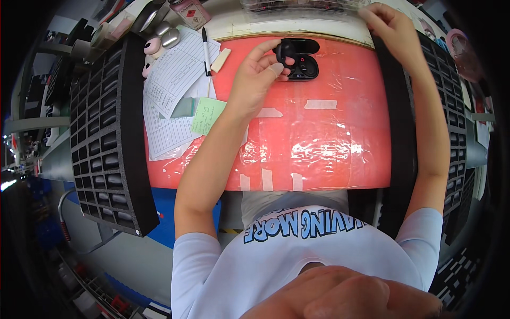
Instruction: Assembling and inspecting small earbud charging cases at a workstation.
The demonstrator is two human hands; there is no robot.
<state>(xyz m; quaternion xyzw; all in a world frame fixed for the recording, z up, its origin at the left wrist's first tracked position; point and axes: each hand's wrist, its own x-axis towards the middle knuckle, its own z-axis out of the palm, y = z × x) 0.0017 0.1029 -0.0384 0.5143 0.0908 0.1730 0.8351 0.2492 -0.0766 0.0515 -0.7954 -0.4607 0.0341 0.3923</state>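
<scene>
My left hand (256, 77) pinches a small black earbud (285, 51) between thumb and fingers. Just beside it, an open black charging case (305, 73) lies on the red mat (340, 127), its lid tipped back and a tiny red light showing inside. At the top right, my right hand (397, 31) reaches to the corner of a clear plastic tray (313, 6). Its thumb and finger come together there, and whatever they hold is too small to tell.
Black foam racks with many slots flank the mat, one on the left (109, 143) and one on the right (443, 111). Written sheets (172, 87), a green sticky note (209, 115), a pen (206, 50) and a pale block (221, 60) lie left. A pink bottle (190, 13) stands behind.
</scene>
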